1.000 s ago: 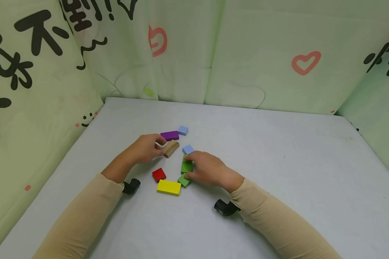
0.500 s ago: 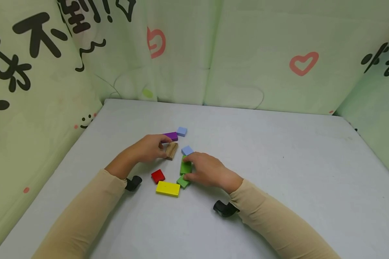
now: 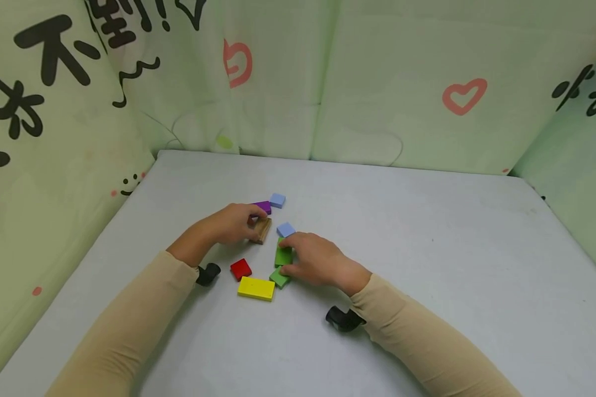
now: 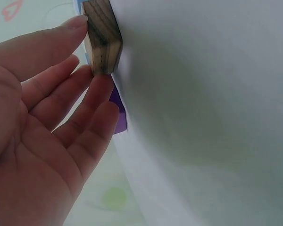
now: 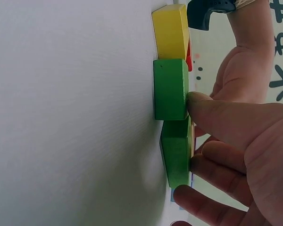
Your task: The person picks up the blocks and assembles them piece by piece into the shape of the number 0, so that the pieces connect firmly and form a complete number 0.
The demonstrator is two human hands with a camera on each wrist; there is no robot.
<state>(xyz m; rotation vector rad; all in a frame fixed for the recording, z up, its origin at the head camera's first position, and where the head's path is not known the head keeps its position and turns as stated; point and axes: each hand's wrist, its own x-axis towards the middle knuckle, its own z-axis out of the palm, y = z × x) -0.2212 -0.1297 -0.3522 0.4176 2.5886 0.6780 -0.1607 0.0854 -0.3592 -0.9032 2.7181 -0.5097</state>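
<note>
My left hand (image 3: 235,223) pinches a brown wooden block (image 3: 264,230) between thumb and fingers. In the left wrist view the thumb touches one side of this wooden block (image 4: 104,40), with fingertips at its lower end. A purple block (image 3: 263,207) lies just behind, partly hidden by that hand. My right hand (image 3: 323,259) rests on two green blocks set end to end. Its thumb touches the smaller green block (image 5: 170,89), and its loosely bent fingers touch the longer green block (image 5: 175,150). A light blue block (image 3: 285,229) sits at the longer one's far end.
Another light blue block (image 3: 277,200) adjoins the purple one. Nearer the body lie a red block (image 3: 240,269) and a yellow block (image 3: 256,288), the yellow beside the smaller green block. The white table (image 3: 427,264) meets printed green curtains (image 3: 377,82) at the back and sides.
The left hand has moved slightly right and turned the wooden block more upright in the head view, its fingers closer around it. The right hand and the other blocks look still.
</note>
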